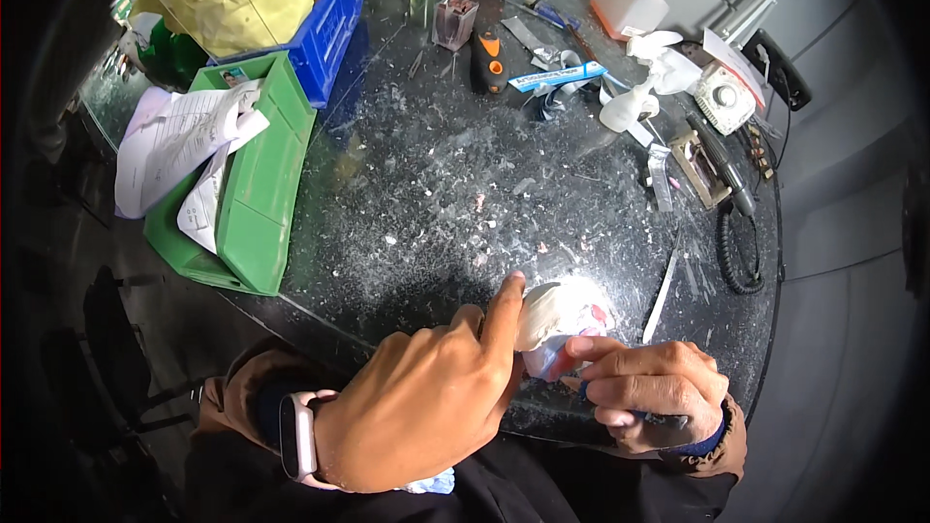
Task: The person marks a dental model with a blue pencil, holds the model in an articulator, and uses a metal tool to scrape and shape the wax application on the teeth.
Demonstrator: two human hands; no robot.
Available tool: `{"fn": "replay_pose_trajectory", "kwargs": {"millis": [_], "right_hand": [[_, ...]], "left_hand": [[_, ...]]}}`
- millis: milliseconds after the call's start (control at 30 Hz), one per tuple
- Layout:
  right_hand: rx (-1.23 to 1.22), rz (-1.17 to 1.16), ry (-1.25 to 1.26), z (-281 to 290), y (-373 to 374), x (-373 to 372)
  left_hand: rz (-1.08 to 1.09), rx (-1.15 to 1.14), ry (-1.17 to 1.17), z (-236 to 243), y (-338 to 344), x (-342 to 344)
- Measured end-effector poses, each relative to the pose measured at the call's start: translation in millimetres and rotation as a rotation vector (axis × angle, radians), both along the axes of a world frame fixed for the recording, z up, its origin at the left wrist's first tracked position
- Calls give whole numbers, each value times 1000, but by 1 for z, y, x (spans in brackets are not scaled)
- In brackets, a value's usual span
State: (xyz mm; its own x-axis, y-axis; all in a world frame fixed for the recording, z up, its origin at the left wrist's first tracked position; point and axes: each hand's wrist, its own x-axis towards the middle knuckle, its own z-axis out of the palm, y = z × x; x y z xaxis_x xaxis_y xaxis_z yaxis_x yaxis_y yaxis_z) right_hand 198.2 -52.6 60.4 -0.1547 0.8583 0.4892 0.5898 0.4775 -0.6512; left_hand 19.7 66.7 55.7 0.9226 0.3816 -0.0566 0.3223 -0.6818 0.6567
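Note:
A white cast (557, 315) with pink and pale blue areas sits under bright light near the table's front edge. My left hand (417, 392) grips it from the left, index finger stretched along its side, the other fingers partly hidden. My right hand (654, 392) is closed just to the right of the cast, fingertips at its pink and blue part. A small dark-blue object with a tan tip shows between those fingers, too hidden to name. A thin pale strip tool (662, 295) lies on the table just beyond my right hand.
The dark, dusty table (368, 194) holds a green bin (254, 203) with papers at left, a blue bin (329, 39) and yellow bag (218, 0) behind it. An orange-black tool (489, 68), bottles and strips lie at back; a handpiece with coiled cord (736, 247) lies at right.

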Motion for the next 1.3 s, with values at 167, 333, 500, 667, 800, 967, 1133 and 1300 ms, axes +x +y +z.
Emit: {"fn": "replay_pose_trajectory", "kwargs": {"millis": [167,333,500,667,800,967,1133,1300], "right_hand": [[-3,-3,-49,1,4,-3],[-55,16,-31,1,2,-1],[-51,18,-4,0,4,-2],[-54,-1,-24,0,3,-3],[-56,8,-5,0,8,-3],[-44,-12,131,-4,2,-2],[116,-64,236,-16,4,-10],[95,-68,224,-18,5,-15]], "left_hand": [[12,2,-7,-6,0,-1],[-4,-23,5,-6,2,0],[7,-18,-27,-10,2,0],[-1,-17,-8,-9,3,0],[8,-25,-6,-10,2,0],[33,-113,85,-3,3,1],[49,-143,26,-9,7,-3],[27,-129,-45,-12,9,-4]]}}
